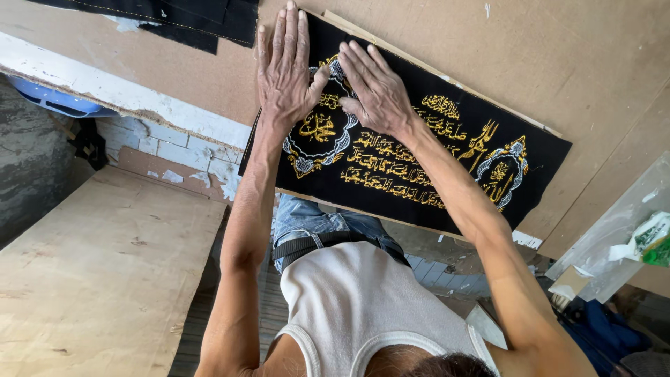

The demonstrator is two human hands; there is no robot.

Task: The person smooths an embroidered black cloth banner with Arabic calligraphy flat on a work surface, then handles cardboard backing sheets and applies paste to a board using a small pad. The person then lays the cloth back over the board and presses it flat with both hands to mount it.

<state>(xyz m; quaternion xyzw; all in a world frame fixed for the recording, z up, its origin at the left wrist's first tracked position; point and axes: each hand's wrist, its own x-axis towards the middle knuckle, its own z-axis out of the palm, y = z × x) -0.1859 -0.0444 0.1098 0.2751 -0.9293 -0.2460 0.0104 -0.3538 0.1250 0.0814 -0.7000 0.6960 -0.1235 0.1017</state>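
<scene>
- Hair and a white sleeveless top (pixel 363 307) fill the nearest part of the view, with blue jeans (pixel 307 216) and a dark belt just past them.
- Both bare forearms stretch away from the body toward the brown board tabletop (pixel 593 63).
- A black embroidered cloth (pixel 419 146), a long rectangle with gold lettering and silver-and-gold ornamental medallions, lies flat on that tabletop; its near edge runs along the table's edge just above the jeans.
- The left hand (pixel 285 66) is open, fingers straight and together, pressed palm down on the cloth's end, its fingertips reaching that end's far corner.
- The right hand (pixel 373 87) is also open and flat, palm down on the cloth just beside the left, fingers slightly spread; the two thumbs nearly meet over a medallion.
- Neither hand grips anything.
- A thin pale board edge shows beyond the cloth's far side.
- More black fabric (pixel 202 17) lies farther off at the tabletop's far corner.
- A lower wooden board (pixel 91 272) sits off to one side, and clear plastic wrapping (pixel 614 230) to the other.
</scene>
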